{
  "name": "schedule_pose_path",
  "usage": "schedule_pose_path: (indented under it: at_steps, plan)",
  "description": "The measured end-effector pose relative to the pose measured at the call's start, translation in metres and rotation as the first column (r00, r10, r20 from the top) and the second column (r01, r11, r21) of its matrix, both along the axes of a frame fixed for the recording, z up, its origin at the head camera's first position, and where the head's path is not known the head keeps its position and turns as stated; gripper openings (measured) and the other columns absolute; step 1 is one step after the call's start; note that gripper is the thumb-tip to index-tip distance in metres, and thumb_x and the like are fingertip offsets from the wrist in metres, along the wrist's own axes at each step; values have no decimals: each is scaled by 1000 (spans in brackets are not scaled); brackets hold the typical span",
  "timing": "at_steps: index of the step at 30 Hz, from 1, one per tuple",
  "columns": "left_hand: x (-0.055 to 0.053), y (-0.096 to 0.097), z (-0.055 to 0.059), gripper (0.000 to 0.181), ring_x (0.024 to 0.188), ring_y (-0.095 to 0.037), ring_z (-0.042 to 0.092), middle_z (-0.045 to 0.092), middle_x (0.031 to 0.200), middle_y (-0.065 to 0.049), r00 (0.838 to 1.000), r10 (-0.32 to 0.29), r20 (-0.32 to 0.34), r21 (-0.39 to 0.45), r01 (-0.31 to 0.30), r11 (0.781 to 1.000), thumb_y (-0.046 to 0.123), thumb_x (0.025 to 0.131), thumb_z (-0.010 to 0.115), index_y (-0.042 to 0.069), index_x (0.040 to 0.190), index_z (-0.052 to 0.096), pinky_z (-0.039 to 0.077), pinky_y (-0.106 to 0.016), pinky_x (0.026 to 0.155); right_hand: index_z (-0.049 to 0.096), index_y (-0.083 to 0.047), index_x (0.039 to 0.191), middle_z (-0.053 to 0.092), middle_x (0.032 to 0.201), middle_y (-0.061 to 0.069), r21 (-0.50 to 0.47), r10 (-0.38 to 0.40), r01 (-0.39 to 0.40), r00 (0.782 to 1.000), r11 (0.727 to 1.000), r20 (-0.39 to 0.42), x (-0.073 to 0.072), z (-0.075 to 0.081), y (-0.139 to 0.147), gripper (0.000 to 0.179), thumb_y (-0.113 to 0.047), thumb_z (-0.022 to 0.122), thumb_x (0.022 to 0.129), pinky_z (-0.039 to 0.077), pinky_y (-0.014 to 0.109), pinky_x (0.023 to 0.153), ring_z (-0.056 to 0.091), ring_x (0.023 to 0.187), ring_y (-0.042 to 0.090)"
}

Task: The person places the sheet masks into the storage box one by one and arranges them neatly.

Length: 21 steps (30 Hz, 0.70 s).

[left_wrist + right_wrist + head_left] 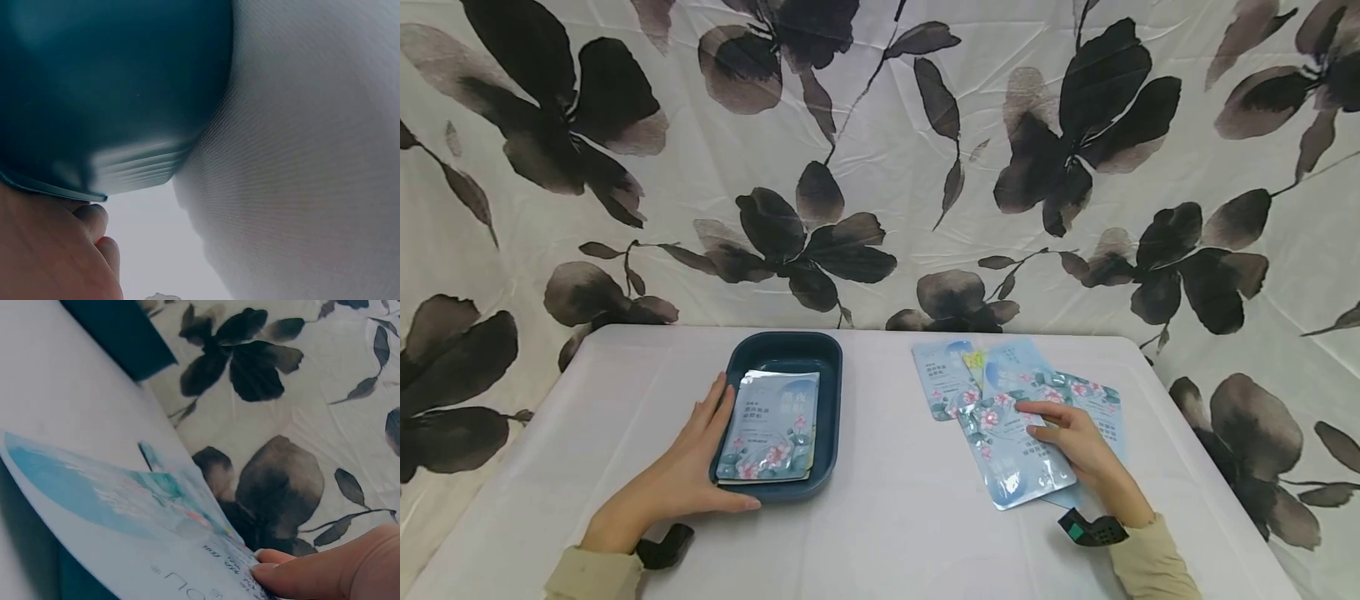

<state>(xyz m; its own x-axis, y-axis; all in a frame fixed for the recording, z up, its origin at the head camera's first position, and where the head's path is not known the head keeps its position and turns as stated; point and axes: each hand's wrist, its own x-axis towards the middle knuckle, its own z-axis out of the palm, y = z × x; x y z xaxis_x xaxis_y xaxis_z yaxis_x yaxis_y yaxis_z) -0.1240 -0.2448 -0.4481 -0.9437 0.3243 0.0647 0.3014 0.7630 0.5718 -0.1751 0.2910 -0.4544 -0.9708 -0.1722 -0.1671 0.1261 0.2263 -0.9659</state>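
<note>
Flowered packet, pinched at its right edge by the right hand, reaches left from that grip, its long axis slanting from far left to near right over a spread of similar packets on the table. Well apart to the left, the left hand rests, fingers spread, against the blue tray holding a packet stack.

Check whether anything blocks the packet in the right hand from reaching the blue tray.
Nothing visible does: only the white cloth lies between that packet and the blue tray. The left hand is at the tray's left side, off the path. The packet would likely just need lifting over the tray's right rim.
</note>
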Motion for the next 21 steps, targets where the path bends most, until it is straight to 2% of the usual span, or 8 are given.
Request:
schedule_pose_path:
  at_steps: [6, 9, 14, 18, 21]
  plan:
    - [-2, 0, -2, 150, 144, -56, -3, -18, 165, -9, 1000, -4, -3, 5, 4, 1000, 64, 54, 89, 7, 159, -2, 10, -74, 109, 49, 11, 138, 41, 146, 28, -140, 1, 7, 998, 990, 60, 3, -5, -15, 46, 5, 59, 94, 58, 31, 81, 68, 99, 16]
    - [-1, -1, -2, 150, 144, -57, -2, -18, 165, -9, 1000, -3, -8, -2, 3, 1000, 64, 55, 89, 8, 159, -2, 13, -76, 107, 46, 12, 140, 30, 154, 26, -201, 6, 11, 996, 979, 87, 3, -8, -24, 47, 7, 56, 94, 57, 31, 83, 67, 103, 16]
    - [0, -2, 0, 150, 144, -57, -2, -18, 164, -9, 1000, -2, -6, -2, 2, 1000, 63, 55, 89, 7, 159, -2, 13, -76, 107, 44, 10, 143, 13, 163, 19, -225, 3, 22, 994, 974, 109, 2, -9, -42, 53, 10, 56, 91, 55, 26, 87, 59, 116, 14]
    - [0, -1, 1, 149, 144, -57, -2, -17, 165, -11, 1000, -5, -9, 6, 5, 1000, 63, 55, 89, 6, 159, -1, 11, -75, 108, 42, 8, 145, 22, 160, 21, -262, 20, 16, 991, 965, 136, -1, -10, -57, 59, 14, 56, 89, 53, 28, 91, 53, 126, 22]
    - [-1, 0, 0, 149, 144, -56, -2, -17, 165, -10, 1000, -1, -7, 11, 1, 1000, 62, 55, 89, 7, 159, -1, 11, -74, 109, 41, 7, 146, 33, 155, 25, -298, 31, 14, 989, 954, 146, -3, -10, -67, 62, 16, 55, 87, 54, 32, 90, 54, 126, 28]
